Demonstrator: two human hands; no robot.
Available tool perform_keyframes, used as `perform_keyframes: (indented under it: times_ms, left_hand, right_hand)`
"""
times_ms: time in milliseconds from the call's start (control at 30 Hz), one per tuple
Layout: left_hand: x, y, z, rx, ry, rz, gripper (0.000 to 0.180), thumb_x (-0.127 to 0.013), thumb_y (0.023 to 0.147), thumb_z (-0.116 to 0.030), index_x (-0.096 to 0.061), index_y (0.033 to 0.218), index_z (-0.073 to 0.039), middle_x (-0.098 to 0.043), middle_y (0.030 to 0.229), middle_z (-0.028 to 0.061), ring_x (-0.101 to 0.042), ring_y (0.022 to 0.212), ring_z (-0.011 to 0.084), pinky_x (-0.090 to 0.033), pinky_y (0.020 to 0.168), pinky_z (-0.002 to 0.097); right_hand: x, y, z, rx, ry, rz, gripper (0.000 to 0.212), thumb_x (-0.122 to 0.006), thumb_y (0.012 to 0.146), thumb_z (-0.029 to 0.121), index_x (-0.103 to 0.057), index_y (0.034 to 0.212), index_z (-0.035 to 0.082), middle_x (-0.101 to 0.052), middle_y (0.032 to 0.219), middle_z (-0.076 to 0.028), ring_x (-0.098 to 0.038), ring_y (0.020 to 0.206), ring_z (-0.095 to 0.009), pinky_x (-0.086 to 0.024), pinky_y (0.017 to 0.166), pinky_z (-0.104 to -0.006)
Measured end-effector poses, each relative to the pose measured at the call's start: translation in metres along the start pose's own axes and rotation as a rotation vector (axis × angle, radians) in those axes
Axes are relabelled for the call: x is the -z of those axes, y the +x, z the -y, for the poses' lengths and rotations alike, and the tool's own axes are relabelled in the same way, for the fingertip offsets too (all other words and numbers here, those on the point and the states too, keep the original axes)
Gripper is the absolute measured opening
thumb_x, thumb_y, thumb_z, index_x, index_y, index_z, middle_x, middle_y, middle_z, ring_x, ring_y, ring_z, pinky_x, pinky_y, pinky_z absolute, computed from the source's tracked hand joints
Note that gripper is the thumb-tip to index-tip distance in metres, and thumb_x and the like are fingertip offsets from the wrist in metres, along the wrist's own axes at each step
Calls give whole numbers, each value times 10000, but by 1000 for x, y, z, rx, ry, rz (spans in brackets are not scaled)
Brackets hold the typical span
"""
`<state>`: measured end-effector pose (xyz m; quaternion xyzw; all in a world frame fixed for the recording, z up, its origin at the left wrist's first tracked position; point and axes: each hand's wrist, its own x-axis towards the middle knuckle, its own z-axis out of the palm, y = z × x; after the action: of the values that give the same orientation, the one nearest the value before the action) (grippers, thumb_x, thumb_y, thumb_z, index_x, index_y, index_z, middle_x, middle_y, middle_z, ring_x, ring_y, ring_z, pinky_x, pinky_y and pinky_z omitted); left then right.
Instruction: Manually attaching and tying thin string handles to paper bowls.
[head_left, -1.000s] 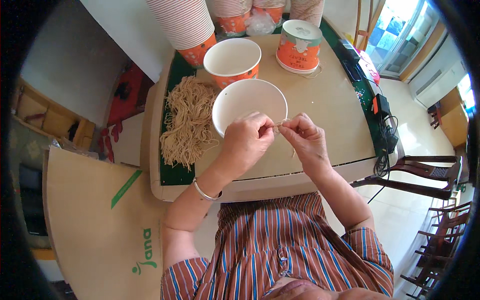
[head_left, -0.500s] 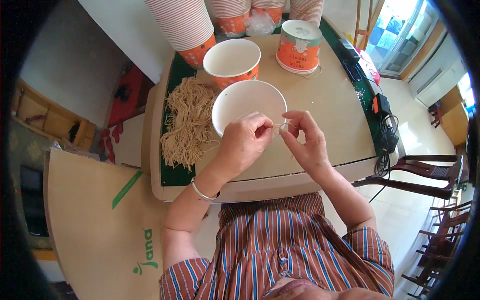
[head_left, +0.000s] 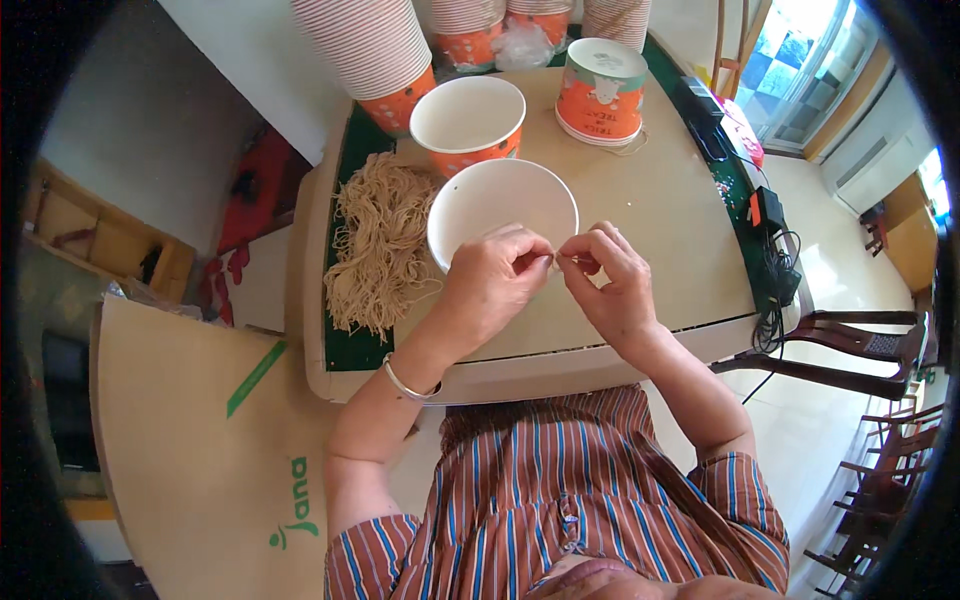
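Observation:
Fingertips pinched, my left hand and my right hand meet over the near rim of a paper bucket, white inside. Between them is a thin beige string, mostly hidden by the fingers. To the left lies a loose heap of similar string. Behind the near bucket stands another open paper bucket with an orange printed outside. Farther right, an orange and green bucket rests upside down, a bit of string showing at its rim.
Tall nested bucket stacks line the table's back edge, beside a crumpled clear plastic bag. Black cables and adapters run along the right edge. A wooden chair stands at right, a large cardboard sheet at left.
My right fingers have closed from a looser, spread pose into a pinch against my left fingertips. The string loop seen between the hands is now mostly covered.

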<state>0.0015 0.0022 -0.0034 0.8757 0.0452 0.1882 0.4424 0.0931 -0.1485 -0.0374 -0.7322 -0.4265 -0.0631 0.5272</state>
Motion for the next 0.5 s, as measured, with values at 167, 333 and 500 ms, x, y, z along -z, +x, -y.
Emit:
perform_keyframes:
  times_ms: [167, 333, 500]
  left_hand:
    - [3, 0, 3, 43, -29, 20, 120, -682, 855, -46, -686, 959, 13, -680, 868, 132, -654, 724, 209, -512, 669, 317]
    - [9, 2, 4, 88, -122, 144, 168, -585, 926, -27, -685, 1049, 29, -703, 913, 65, -655, 844, 128, -532, 791, 287]
    - [11, 5, 10, 152, -171, 171, 224, -532, 940, 2, -673, 1112, 30, -702, 922, 54, -649, 850, 112, -538, 814, 275]
  right_hand:
    - [3, 5, -3, -111, 149, 56, 100, -695, 830, 2, -628, 898, 31, -581, 787, -50, -571, 681, -129, -471, 612, -265]
    - [2, 4, -3, -209, 196, 69, 68, -689, 857, 21, -631, 891, 17, -605, 772, -13, -540, 683, -78, -459, 630, -244]
    - [0, -1, -12, -324, 332, 79, 77, -698, 875, 55, -641, 906, 13, -637, 787, 5, -548, 720, -54, -463, 656, -232]
